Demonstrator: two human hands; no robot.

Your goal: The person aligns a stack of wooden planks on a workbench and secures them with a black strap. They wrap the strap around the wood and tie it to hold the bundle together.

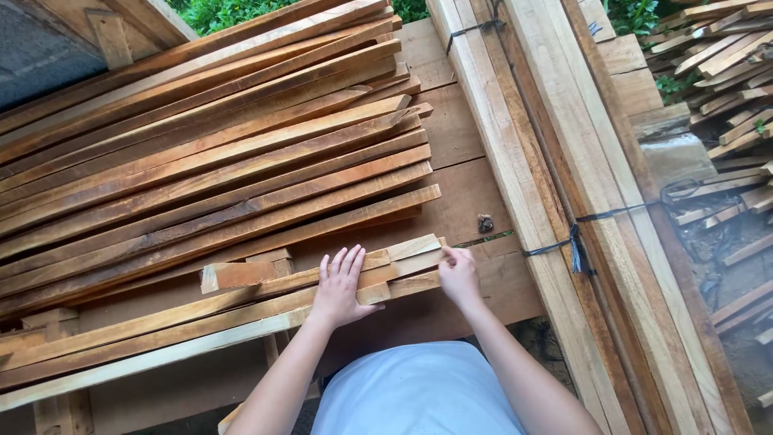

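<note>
My left hand [340, 286] lies flat and open, fingers spread, on top of a few short wooden strips [322, 278] in the lower middle of the frame. It is pressing down on them, not gripping. My right hand [459, 275] is just to the right of it, at the ends of the same strips. Its fingers are curled against those ends, touching them, but I cannot tell if it is really gripping one. The short strips lie side by side and point from the lower left up to the right. Under them are longer pale slats [153, 330] that run off to the lower left edge of the frame. All of this sits on a table [463, 201] made of wide brown boards. Above my hands, filling the upper left and middle of the frame, is a big pile of long reddish-brown slats [209, 161], stacked close together and slanting the same way. On the right side of the frame is a bundle of thick pale planks [555, 161], tied around with dark cord [576, 250]. A small dark lump [485, 223] lies on the table between the pile and the bundle. In the far upper right there are loose scraps of wood [729, 72] on the ground, with some green leaves [241, 10] along the top edge.
</note>
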